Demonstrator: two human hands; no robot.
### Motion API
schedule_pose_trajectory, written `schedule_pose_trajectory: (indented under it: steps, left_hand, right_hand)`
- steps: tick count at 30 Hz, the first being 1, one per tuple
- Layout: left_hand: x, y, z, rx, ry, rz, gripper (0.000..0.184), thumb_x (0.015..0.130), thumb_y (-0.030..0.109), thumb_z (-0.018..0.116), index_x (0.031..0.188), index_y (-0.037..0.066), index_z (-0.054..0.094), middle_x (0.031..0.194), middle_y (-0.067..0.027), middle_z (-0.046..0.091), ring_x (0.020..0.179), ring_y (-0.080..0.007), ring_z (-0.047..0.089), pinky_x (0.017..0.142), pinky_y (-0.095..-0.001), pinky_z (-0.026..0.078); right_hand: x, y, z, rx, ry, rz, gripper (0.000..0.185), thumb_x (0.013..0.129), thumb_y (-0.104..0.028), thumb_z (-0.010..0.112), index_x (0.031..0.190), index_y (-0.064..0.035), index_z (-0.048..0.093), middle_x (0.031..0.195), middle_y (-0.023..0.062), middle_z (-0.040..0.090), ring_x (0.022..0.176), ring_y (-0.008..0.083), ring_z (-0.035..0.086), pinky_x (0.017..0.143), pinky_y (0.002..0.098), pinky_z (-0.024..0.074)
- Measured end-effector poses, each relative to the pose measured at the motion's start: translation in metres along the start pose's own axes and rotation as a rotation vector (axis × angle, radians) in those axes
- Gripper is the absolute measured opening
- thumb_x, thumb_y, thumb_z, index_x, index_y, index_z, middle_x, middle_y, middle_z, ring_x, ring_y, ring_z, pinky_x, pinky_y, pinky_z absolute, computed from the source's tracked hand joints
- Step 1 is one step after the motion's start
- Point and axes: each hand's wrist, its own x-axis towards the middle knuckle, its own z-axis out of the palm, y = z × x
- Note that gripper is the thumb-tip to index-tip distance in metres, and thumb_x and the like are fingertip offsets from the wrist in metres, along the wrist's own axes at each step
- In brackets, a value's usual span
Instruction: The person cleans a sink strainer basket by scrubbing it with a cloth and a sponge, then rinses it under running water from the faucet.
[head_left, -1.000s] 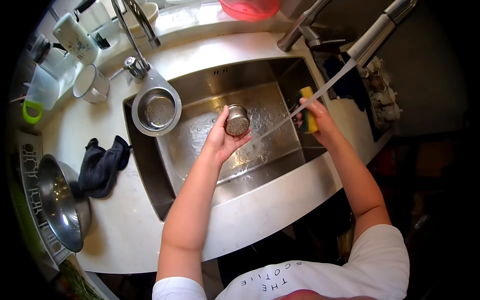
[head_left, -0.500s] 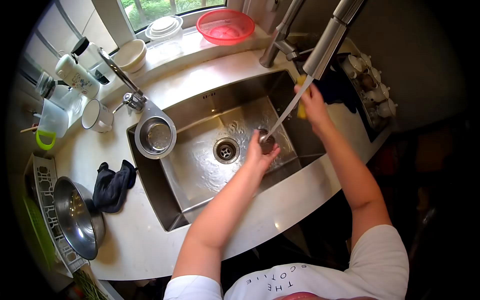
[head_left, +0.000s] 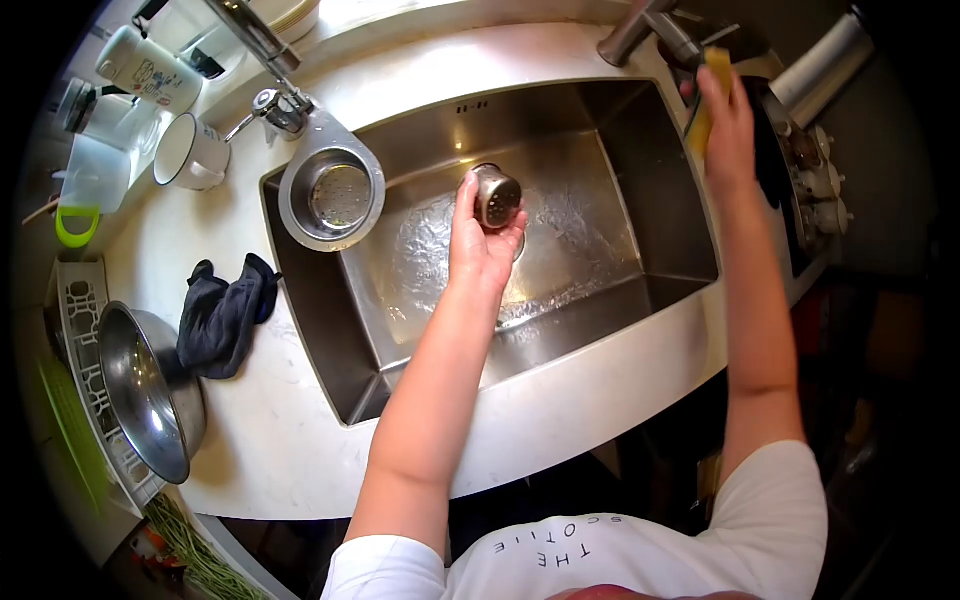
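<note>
Over the sink [head_left: 600,200], my left hand [head_left: 485,240] is wrapped round a small metal cup with holes in its end [head_left: 497,198]. The holed end faces right and toward me. My right hand [head_left: 727,125] is raised past the sink's right edge, beside the tap, with a yellow and green sponge [head_left: 712,95] in its fingers. The tap [head_left: 640,35] stands behind the sink, and its spout end is partly hidden near my right hand. No water stream shows now, but the sink floor is wet.
A round strainer [head_left: 335,195] sits at the sink's left back corner below a second tap [head_left: 255,40]. To the left are a white mug [head_left: 192,152], a dark cloth [head_left: 225,318] and a metal bowl [head_left: 150,390]. Teapots [head_left: 822,180] stand on a tray at right.
The water stream seen earlier is gone. My right hand has moved up and right with the sponge toward the tap. My left hand has lifted the cup away from where the stream fell.
</note>
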Motion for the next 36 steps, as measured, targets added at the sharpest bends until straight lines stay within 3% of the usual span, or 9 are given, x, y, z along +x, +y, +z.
schedule_pose_trajectory:
  steps: [4,9,12,15,18,25,30,32,36]
  left_hand:
    - [-0.007,0.007,0.007,-0.049,-0.066,-0.026,0.051,0.088,0.048,0.070,0.118,0.009,0.055,0.106,-0.0134,0.064,0.094,-0.0286,0.065,0.080,-0.0427,0.058]
    - [-0.013,0.002,0.013,-0.156,-0.136,-0.052,0.054,0.092,0.061,0.057,0.114,0.011,0.059,0.105,-0.0086,0.064,0.104,-0.0243,0.062,0.090,-0.0376,0.054]
    - [-0.014,0.001,0.006,-0.145,-0.099,-0.077,0.053,0.092,0.059,0.055,0.112,0.010,0.062,0.117,-0.0088,0.064,0.109,-0.0244,0.062,0.099,-0.0397,0.051]
    - [-0.027,-0.004,0.023,-0.129,-0.020,-0.021,0.050,0.093,0.057,0.053,0.116,0.013,0.061,0.118,-0.0076,0.063,0.112,-0.0217,0.060,0.101,-0.0391,0.049]
    - [-0.022,-0.001,0.015,-0.129,-0.054,-0.067,0.052,0.095,0.060,0.049,0.118,0.014,0.058,0.113,-0.0046,0.060,0.105,-0.0199,0.058,0.094,-0.0391,0.050]
    - [-0.026,-0.009,0.020,-0.169,0.001,-0.057,0.051,0.091,0.062,0.054,0.105,0.013,0.059,0.103,-0.0048,0.061,0.096,-0.0177,0.059,0.088,-0.0356,0.051]
    - [-0.021,-0.008,0.014,-0.147,0.031,-0.070,0.052,0.094,0.059,0.051,0.116,0.013,0.059,0.113,-0.0072,0.063,0.102,-0.0207,0.061,0.089,-0.0389,0.052]
    - [-0.025,-0.008,0.017,-0.149,0.000,-0.045,0.050,0.094,0.058,0.050,0.114,0.013,0.059,0.113,-0.0067,0.062,0.103,-0.0201,0.060,0.090,-0.0391,0.052]
    - [-0.028,-0.001,0.018,-0.115,-0.075,0.013,0.042,0.095,0.052,0.052,0.111,0.014,0.058,0.114,-0.0048,0.060,0.107,-0.0190,0.058,0.096,-0.0396,0.048]
  right_hand:
    - [-0.099,0.005,0.061,0.107,-0.261,0.233,0.046,0.100,-0.030,0.059,0.140,-0.0091,0.051,0.115,0.0045,0.059,0.099,0.0130,0.057,0.088,0.0289,0.0462]
    - [-0.142,0.017,0.100,-0.323,-0.492,-0.343,0.047,0.085,-0.021,0.072,0.131,-0.0151,0.062,0.125,0.0165,0.051,0.114,0.0353,0.054,0.097,0.0412,0.0463]
    - [-0.149,0.021,0.114,-0.512,-0.517,-0.680,0.042,0.077,-0.016,0.075,0.119,-0.0178,0.071,0.113,0.0070,0.059,0.102,0.0279,0.058,0.086,0.0382,0.0502]
    - [-0.125,0.022,0.128,-0.519,-0.336,-0.750,0.036,0.076,-0.013,0.074,0.111,-0.0192,0.074,0.103,0.0029,0.063,0.093,0.0248,0.058,0.079,0.0377,0.0503]
    - [-0.121,0.025,0.123,-0.433,-0.268,-0.593,0.028,0.074,-0.006,0.074,0.100,-0.0141,0.074,0.091,0.0032,0.064,0.084,0.0253,0.059,0.072,0.0374,0.0503]
    - [-0.113,0.017,0.134,-0.359,-0.334,-0.649,0.018,0.073,-0.004,0.076,0.089,-0.0087,0.069,0.083,0.0067,0.062,0.076,0.0282,0.058,0.066,0.0394,0.0489]
    - [-0.143,0.016,0.124,-0.371,-0.432,-0.704,0.019,0.071,0.003,0.077,0.086,-0.0061,0.069,0.082,0.0091,0.062,0.077,0.0268,0.060,0.067,0.0358,0.0491]
    - [-0.130,0.015,0.128,-0.369,-0.431,-0.746,0.020,0.071,-0.003,0.076,0.089,-0.0098,0.069,0.081,0.0066,0.059,0.075,0.0277,0.058,0.064,0.0389,0.0481]
    - [-0.115,0.019,0.125,-0.348,-0.297,-0.567,0.019,0.077,-0.002,0.074,0.095,-0.0063,0.069,0.085,0.0080,0.060,0.079,0.0278,0.059,0.067,0.0375,0.0485]
